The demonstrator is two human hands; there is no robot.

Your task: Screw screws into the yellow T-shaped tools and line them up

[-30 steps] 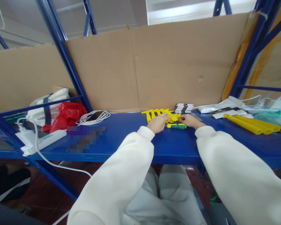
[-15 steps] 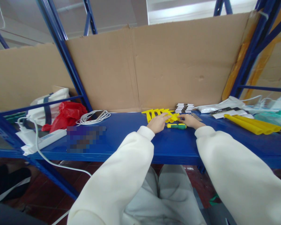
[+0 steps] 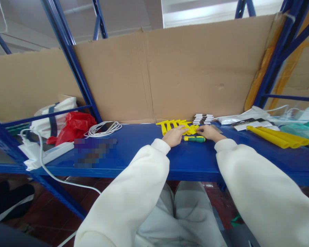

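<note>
Several yellow T-shaped plastic pieces lie in a row on the blue shelf top. At the right end of this row, my left hand has its fingers closed on a yellow plastic piece. From the other side my right hand pinches the same piece with its fingertips; the exact grip is too small to make out. Just in front of both hands lies a green and yellow screwdriver. A flat grey strip rests beyond my right hand.
Small white and black boxes are stacked behind the hands. Long yellow tubes lie at the right. To the left are a coiled white cable, a red bag and a power strip. Cardboard walls the back.
My right fingertips and the yellow piece between my hands have shifted very slightly. Everything else stays in place.
</note>
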